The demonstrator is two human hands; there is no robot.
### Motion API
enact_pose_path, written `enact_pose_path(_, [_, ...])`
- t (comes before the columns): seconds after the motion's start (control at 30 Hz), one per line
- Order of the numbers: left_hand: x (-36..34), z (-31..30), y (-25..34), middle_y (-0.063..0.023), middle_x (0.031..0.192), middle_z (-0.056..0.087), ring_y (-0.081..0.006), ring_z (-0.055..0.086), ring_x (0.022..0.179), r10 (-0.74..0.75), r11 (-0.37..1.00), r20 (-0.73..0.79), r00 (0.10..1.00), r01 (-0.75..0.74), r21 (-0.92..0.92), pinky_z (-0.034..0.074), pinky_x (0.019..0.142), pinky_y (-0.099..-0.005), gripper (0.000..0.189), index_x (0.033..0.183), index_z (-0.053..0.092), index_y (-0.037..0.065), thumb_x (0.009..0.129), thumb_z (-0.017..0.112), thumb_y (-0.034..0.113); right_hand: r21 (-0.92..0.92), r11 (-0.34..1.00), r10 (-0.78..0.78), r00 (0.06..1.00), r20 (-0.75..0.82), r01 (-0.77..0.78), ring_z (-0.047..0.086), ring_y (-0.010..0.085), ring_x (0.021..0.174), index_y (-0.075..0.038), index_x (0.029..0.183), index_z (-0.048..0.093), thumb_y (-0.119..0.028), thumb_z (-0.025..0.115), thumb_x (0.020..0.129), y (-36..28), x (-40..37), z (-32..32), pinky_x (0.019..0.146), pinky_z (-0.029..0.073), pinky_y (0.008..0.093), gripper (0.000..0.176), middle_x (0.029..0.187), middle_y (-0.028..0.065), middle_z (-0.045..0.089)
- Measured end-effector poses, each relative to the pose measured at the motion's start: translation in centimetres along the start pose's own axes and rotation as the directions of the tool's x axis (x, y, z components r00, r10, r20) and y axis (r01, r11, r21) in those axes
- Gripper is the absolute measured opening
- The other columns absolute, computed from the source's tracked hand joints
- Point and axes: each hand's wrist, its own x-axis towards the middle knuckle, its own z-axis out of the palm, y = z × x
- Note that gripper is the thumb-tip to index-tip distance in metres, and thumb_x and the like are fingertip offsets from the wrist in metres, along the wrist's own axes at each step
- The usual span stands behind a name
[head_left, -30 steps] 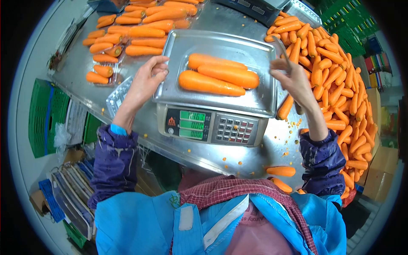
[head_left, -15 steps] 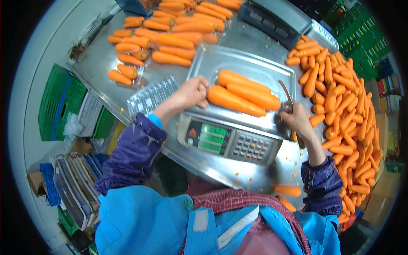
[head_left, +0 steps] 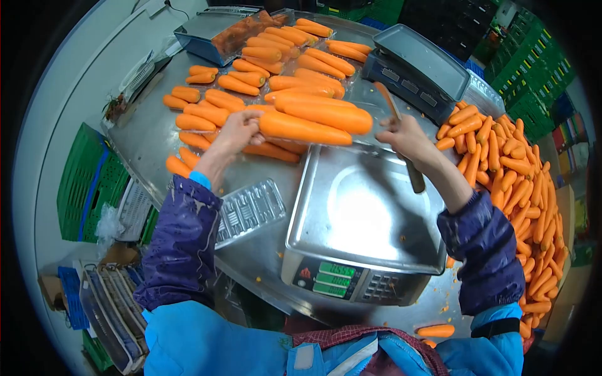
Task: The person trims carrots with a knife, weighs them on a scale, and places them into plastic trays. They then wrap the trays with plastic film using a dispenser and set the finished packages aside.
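Note:
A clear plastic tray with several large carrots is up in the air beyond the scale, over other packed carrots. My left hand is closed on the tray's left end. At its right end is my right hand, closed round a knife and with its fingertips at the tray's edge. The knife's thin brownish end points up and away; its thicker end sticks out below the hand. Below stands the scale, its steel pan bare and its green display lit. An unfilled clear tray lies left of the scale.
Rows of packed carrots cover the far left of the steel table. A big heap of loose carrots fills the right side. Two more scales stand at the back. Loose carrots lie at the near edge, and green crates are stacked beyond.
The tray of carrots has been lifted off the scale's pan and moved away and left, both hands going with it. The knife stays in my right hand. My view has shifted too.

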Motion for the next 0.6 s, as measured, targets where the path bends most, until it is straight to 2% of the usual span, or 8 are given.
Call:
enact_pose_path(0.1, [4.1,-3.4,-0.9,-0.0030,0.076,0.057,-0.0052,0.051,0.057,0.007,1.000,-0.026,1.000,-0.006,0.014,0.046,0.055,-0.0177,0.028,0.118,0.051,-0.004,0.091,0.043,0.002,-0.084,0.996,-0.042,0.998,-0.040,0.039,0.047,0.0091,0.047,0.005,0.097,0.054,-0.011,0.067,0.072,-0.6,6.4,3.0,0.038,0.037,0.0235,0.033,0.063,0.0028,0.050])
enact_pose_path(0.17, [6.3,-5.0,-1.6,-0.0032,0.072,0.057,-0.0080,0.049,0.056,-0.036,0.999,-0.118,0.992,0.035,-0.012,0.042,0.050,-0.0201,0.029,0.116,0.054,-0.005,0.089,0.043,0.000,-0.202,0.979,-0.023,0.999,-0.027,0.017,0.064,0.0247,0.070,0.004,0.087,0.062,-0.018,0.070,0.068,-1.0,9.8,4.7,0.057,0.050,0.0352,0.031,0.075,0.0166,0.063])
enact_pose_path(0.2, [7.3,-5.5,-2.0,-0.0032,0.072,0.057,-0.0080,0.049,0.056,-0.032,0.999,-0.120,0.992,0.032,-0.008,0.042,0.050,-0.0201,0.029,0.116,0.054,-0.005,0.089,0.043,0.000,-0.199,0.980,-0.027,0.999,-0.028,0.021,0.064,0.0247,0.070,0.004,0.087,0.062,-0.018,0.070,0.068,-1.0,11.1,5.5,0.057,0.050,0.0352,0.031,0.075,0.0166,0.063])
enact_pose_path(0.27, [9.2,-6.2,-3.3,-0.0032,0.072,0.057,-0.0078,0.050,0.056,0.072,0.978,-0.196,0.978,-0.031,0.205,0.041,0.049,-0.0209,0.026,0.112,0.058,-0.003,0.089,0.045,0.002,-0.297,0.954,-0.060,0.998,-0.035,0.047,0.065,0.0282,0.079,0.003,0.080,0.065,-0.022,0.071,0.067,-0.3,13.4,7.0,0.067,0.051,0.0367,0.028,0.081,0.0196,0.065])
enact_pose_path(0.3, [9.9,-6.5,-4.1,-0.0032,0.072,0.057,-0.0078,0.050,0.056,0.071,0.978,-0.192,0.979,-0.031,0.206,0.041,0.049,-0.0209,0.026,0.112,0.058,-0.003,0.089,0.045,0.002,-0.268,0.959,-0.110,0.992,-0.054,0.091,0.058,0.0167,0.052,0.005,0.081,0.061,-0.015,0.071,0.068,0.2,14.2,7.7,0.044,0.045,0.0298,0.025,0.066,0.0109,0.060])
enact_pose_path(0.47, [9.5,-7.0,-5.7,-0.0069,0.084,0.063,-0.0096,0.056,0.066,0.053,0.991,-0.241,0.969,-0.020,0.134,0.045,0.057,-0.0230,0.026,0.111,0.059,-0.002,0.088,0.051,0.007,-0.405,0.912,-0.060,0.997,0.041,0.071,0.059,0.0174,0.053,0.004,0.088,0.063,-0.016,0.069,0.069,0.4,14.2,7.7,0.047,0.047,0.0306,0.029,0.071,0.0124,0.063])
enact_pose_path(0.5, [8.2,-6.4,-5.6,-0.0084,0.091,0.063,-0.0123,0.058,0.078,0.246,0.938,-0.338,0.909,-0.136,0.318,0.047,0.070,-0.0250,0.026,0.111,0.058,-0.003,0.088,0.054,0.008,-0.447,0.888,-0.074,0.994,0.085,0.105,0.059,0.0179,0.054,0.004,0.092,0.063,-0.016,0.069,0.070,0.2,13.7,7.2,0.049,0.047,0.0308,0.030,0.073,0.0129,0.063])
enact_pose_path(0.6, [2.6,-6.2,-5.8,-0.0093,0.090,0.062,-0.0139,0.057,0.085,0.390,0.855,-0.248,0.887,-0.248,0.456,0.045,0.075,-0.0264,0.025,0.107,0.058,-0.003,0.089,0.054,0.014,-0.339,0.931,-0.123,0.991,0.047,0.132,0.061,0.0191,0.060,0.005,0.097,0.062,-0.016,0.068,0.071,-0.2,10.9,4.8,0.051,0.049,0.0310,0.033,0.079,0.0140,0.064])
